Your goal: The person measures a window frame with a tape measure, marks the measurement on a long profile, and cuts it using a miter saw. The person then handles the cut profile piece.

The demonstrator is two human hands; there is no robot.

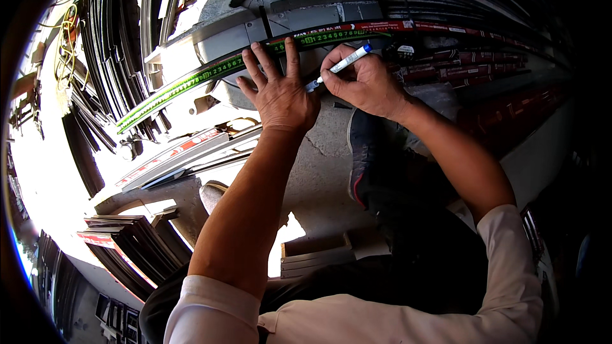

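Note:
My left hand (284,99) is spread out, palm down, its fingertips reaching the lower edge of a long green tape measure blade (220,69). Its thumb is mostly hidden. In my right hand (370,86) is a white marker pen (344,64) with a blue end pointing up and away. The pen's lower end points toward the left hand's thumb side, where a small bluish-white piece (311,86) shows; I cannot tell whether it is the cap. A long strip with a red printed face (376,26) runs alongside the blade, across a grey saw table (357,11).
Dark long profiles (118,32) lie at the left, with more bars (459,67) at the right. A stack of short dark pieces (131,248) stands at lower left. A yellow cord (67,44) hangs at far left. A wooden box (315,255) sits below my arms.

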